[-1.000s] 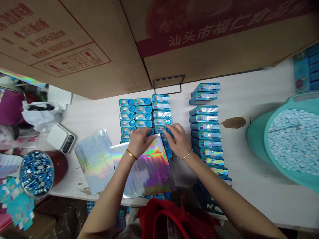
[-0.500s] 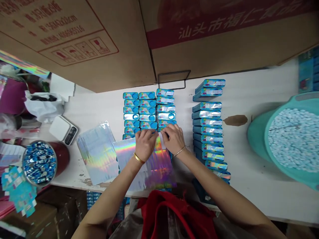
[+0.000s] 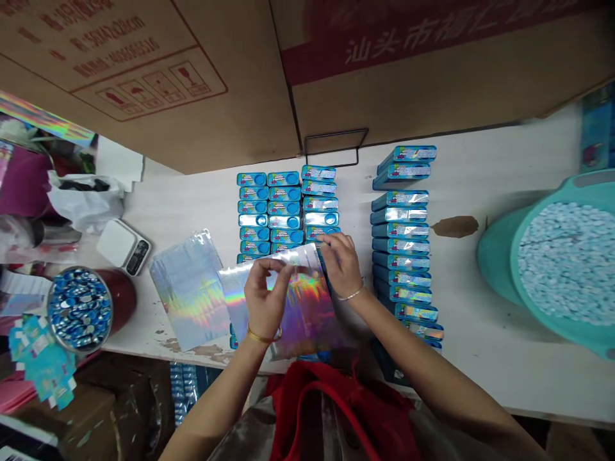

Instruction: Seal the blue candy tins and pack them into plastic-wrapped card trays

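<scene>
My left hand (image 3: 266, 298) is over a shiny rainbow-silver sticker sheet (image 3: 307, 320), its thumb and forefinger brought together in a pinch. What sits between those fingertips, if anything, is too small to make out. At the sheet's upper right corner is my right hand (image 3: 342, 266), fingers bent and apart with no object visible in them. The sheet covers part of the rows of small blue tins (image 3: 285, 206) standing just beyond my hands. A second silver sheet (image 3: 192, 294) lies to the left.
More blue tins (image 3: 401, 230) stand in a column on the right. Further right is a turquoise tub (image 3: 500, 269) of pale blue candies. At left are a small scale (image 3: 123, 246) and a round container (image 3: 108, 314) of blue-silver pieces. Large cardboard boxes (image 3: 230, 137) line the back.
Both hands have drawn back from the front tins toward me. My left hand has turned and lowered over the sheet; my right hand has shifted slightly right, its fingers loosened.
</scene>
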Demonstrator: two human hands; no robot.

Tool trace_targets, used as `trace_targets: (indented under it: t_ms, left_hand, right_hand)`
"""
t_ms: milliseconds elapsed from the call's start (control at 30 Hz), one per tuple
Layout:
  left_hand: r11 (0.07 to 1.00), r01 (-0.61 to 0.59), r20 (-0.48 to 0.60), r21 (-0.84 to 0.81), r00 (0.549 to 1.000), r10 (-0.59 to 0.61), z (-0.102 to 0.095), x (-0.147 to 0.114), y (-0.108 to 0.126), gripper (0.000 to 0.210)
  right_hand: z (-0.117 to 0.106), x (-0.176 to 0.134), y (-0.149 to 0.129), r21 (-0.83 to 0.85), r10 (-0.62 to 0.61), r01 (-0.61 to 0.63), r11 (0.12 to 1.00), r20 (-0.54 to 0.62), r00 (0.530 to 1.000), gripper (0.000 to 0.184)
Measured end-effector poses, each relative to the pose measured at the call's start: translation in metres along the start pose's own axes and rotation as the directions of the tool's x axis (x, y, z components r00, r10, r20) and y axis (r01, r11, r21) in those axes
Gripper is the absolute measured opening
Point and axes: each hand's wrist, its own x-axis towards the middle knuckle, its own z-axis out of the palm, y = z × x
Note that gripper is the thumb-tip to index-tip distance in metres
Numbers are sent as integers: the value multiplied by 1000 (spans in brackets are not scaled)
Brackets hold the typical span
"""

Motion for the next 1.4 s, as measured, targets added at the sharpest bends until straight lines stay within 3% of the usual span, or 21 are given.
trace_targets:
  t_ms: [67, 133, 233, 300, 433, 533, 733, 867, 1000, 1100, 1167, 1267, 1400]
  left_hand:
    - [959, 155, -22, -237, 986, -165, 12, 15, -1, 21]
    - [905, 235, 7, -353, 968, -249, 25, 27, -6, 24]
    - [875, 287, 52, -390, 956, -290, 44, 40, -17, 25]
    - [888, 282, 79, -365, 959, -272, 56, 49, -24, 24]
    - [987, 63, 29, -149, 998, -59, 79, 72, -33, 14]
    - [989, -100, -18, 107, 995, 102, 92, 85, -37, 12]
    - [889, -109, -14, 444, 992, 129, 104, 89, -41, 9]
    - [805, -94, 26, 586, 995, 97, 105, 90, -40, 8]
    - [767, -31, -21, 641, 998, 58, 100, 97, -40, 50]
    - [749, 3, -24, 663, 1000, 17, 99, 101, -39, 61]
    - [740, 9, -14, 672, 1000, 1, 100, 102, -38, 60]
    - [750, -41, 45, 660, 999, 15, 91, 103, -37, 53]
    - [764, -279, 282, 582, 950, 132, 49, 94, -40, 14]
  right_hand:
    - [-7, -6, -7, 195, 47, -51, 979, 23, 999, 51]
    - [-11, -11, -13, 296, 133, -151, 943, 78, 988, 47]
    - [-15, -8, -14, 342, 260, -263, 902, 56, 964, 36]
    - [-18, 2, -7, 318, 280, -264, 911, -4, 960, 34]
    - [-28, 31, 17, 94, 187, -178, 980, -103, 977, 32]
    - [-32, 47, 34, -63, 123, -132, 989, -131, 984, 31]
    - [-25, 54, 54, -230, 90, -121, 966, -142, 986, 28]
    - [-19, 55, 64, -222, 120, -151, 963, -145, 982, 26]
    - [-13, 47, 69, -7, 166, -170, 985, -167, 972, 24]
    - [-11, 36, 67, 81, 102, -91, 993, -142, 985, 33]
    - [-11, 30, 66, 8, 60, -59, 998, -83, 995, 39]
    - [-15, 24, 62, -264, 32, -38, 964, -26, 999, 44]
    - [-15, 13, 37, -508, -104, 89, 856, -1, 995, 46]
